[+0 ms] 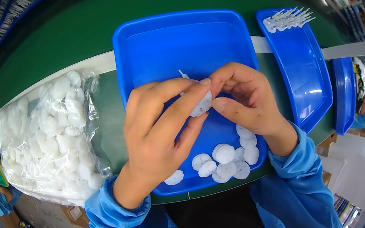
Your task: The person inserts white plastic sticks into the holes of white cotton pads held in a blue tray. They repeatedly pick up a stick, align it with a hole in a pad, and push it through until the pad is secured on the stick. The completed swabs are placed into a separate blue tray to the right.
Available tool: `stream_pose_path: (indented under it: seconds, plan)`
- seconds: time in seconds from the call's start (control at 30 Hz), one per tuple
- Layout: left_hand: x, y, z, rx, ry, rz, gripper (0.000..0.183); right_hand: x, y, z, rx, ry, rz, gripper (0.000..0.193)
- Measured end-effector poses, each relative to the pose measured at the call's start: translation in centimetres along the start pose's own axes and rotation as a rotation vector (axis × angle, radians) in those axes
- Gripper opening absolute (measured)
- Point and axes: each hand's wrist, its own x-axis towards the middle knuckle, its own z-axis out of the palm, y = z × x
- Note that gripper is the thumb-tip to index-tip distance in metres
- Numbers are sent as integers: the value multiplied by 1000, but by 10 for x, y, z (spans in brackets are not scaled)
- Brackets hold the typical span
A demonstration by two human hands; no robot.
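Observation:
Above the large blue tray (179, 21), my left hand (153, 122) pinches a white round disc (202, 105) with small marks on its face. A thin white stem (183, 74) pokes up behind the left fingers; whether it joins the disc is hidden. My right hand (251, 102) is curled at the disc's right edge, its thumb and forefinger closing there beside the left fingertips. Several loose white discs (223, 154) lie in the near part of the tray, some overlapping, below my hands.
A clear bag (51, 141) full of white discs lies on the left. To the right, a narrower blue tray (301, 78) holds a row of white stemmed pieces (288, 20) at its far end. Another blue tray (345, 91) stands beyond. Other people work at both sides.

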Motion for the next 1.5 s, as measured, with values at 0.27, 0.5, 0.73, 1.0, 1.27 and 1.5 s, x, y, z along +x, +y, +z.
stream_pose_path:
  seconds: [0.27, 0.5, 0.73, 1.0, 1.27, 1.5]
  plan:
    - [0, 1, 0, 4, 20, -7, 58, 1, 2, -1, 15, -49, 13, 33]
    - [-3, 1, 3, -14, -17, 18, 60, -5, 0, -7, 0, 17, 110, 14]
    - [0, 2, 1, 4, -57, -21, 65, 0, -5, 0, -46, 109, 92, 15]
    - [0, 8, -4, -34, -281, -239, 84, -8, -16, -20, -1263, -114, -411, 28]
    - [-1, 7, -5, 83, -368, -163, 33, -18, -12, -14, -1153, -51, -277, 22]
    - [-2, 6, 0, 39, -352, -195, 21, -19, -7, -16, -1141, -55, -309, 23]
